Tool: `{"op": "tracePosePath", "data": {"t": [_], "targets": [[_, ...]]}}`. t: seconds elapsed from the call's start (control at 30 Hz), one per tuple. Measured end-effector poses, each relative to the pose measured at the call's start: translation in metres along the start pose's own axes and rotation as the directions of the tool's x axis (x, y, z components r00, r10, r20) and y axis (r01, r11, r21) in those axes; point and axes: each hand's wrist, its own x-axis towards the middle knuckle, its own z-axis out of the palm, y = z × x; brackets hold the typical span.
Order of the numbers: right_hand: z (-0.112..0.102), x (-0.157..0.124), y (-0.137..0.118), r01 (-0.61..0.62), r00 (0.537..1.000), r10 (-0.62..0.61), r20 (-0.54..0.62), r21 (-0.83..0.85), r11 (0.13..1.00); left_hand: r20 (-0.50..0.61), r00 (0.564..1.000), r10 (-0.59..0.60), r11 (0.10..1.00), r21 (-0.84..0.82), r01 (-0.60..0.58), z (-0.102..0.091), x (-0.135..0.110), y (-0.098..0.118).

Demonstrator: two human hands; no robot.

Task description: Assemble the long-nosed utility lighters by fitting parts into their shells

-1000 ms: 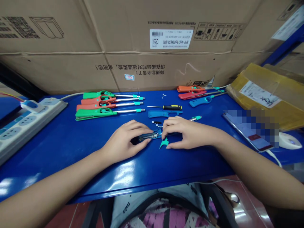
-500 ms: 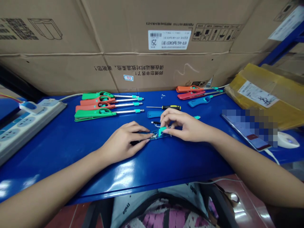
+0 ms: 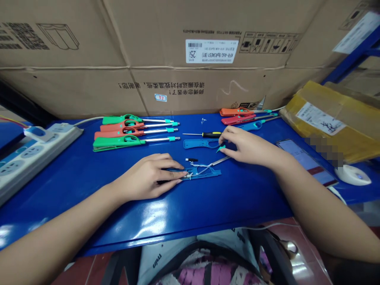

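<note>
My left hand (image 3: pixel 151 174) holds the handle end of an opened blue lighter casing (image 3: pixel 212 172) down on the table, fingers closed over it. A thin pale tube and white wires run out of this half to a metal barrel (image 3: pixel 220 161) lying at a slant. Above it sits a small black part (image 3: pixel 192 160) on the wires. Beyond the casing, my right hand (image 3: pixel 245 146) pinches a small green trigger (image 3: pixel 221 149) in the air. The other blue casing half (image 3: pixel 197 143) lies just behind, partly covered by my right fingers.
Several assembled lighters (image 3: pixel 123 141) lie at back left. A screwdriver (image 3: pixel 211 135) rests behind the parts. At right are more lighters (image 3: pixel 237 118), a phone (image 3: pixel 308 162), a white mouse (image 3: pixel 353 175) and a yellow package (image 3: pixel 335 122). A power strip (image 3: pixel 35 158) lines the left side.
My right hand has moved right and away from the casing, with the green trigger between its fingertips. The open casing and slanted barrel now show. My left hand has shifted slightly left.
</note>
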Motion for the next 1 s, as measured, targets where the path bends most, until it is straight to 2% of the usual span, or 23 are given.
{"op": "tracePosePath", "data": {"t": [0.07,0.17,0.23,0.43,0.57,0.67,0.77,0.83,1.0], "targets": [[-0.001,-0.001,-0.006,0.092,0.995,-0.093,0.018,0.075,0.993,0.004,1.000,0.003,1.000,0.005,-0.003,0.000,0.000,0.000],[-0.002,-0.001,-0.013,0.174,0.964,-0.212,0.162,0.221,0.960,0.004,1.000,0.003,1.000,-0.001,-0.003,0.001,0.000,0.000],[-0.003,-0.002,-0.016,0.155,0.950,-0.216,0.224,0.263,0.952,-0.003,1.000,-0.001,1.000,-0.005,0.001,0.001,0.000,0.001],[-0.013,-0.008,-0.022,0.120,0.935,-0.232,0.267,0.376,0.919,-0.018,1.000,-0.014,1.000,0.008,0.014,0.000,0.000,0.001],[-0.013,-0.008,-0.024,0.106,0.915,-0.227,0.333,0.344,0.933,-0.010,1.000,-0.010,1.000,0.002,0.010,0.000,-0.001,0.001],[-0.006,-0.006,-0.027,0.146,0.932,-0.242,0.271,0.330,0.933,-0.015,1.000,-0.017,1.000,-0.009,0.017,0.000,0.000,0.002],[0.007,-0.001,-0.034,0.231,0.956,-0.281,0.085,0.375,0.898,-0.021,0.999,-0.024,0.999,-0.022,0.024,0.001,0.002,0.004],[0.018,0.002,-0.040,0.247,0.963,-0.270,0.006,0.383,0.890,-0.025,0.999,-0.025,0.999,-0.025,0.024,0.002,0.003,0.004],[0.033,0.008,-0.046,0.286,0.953,-0.303,-0.023,0.408,0.867,-0.029,0.999,-0.024,0.999,-0.022,0.023,0.004,0.002,0.004]]}}
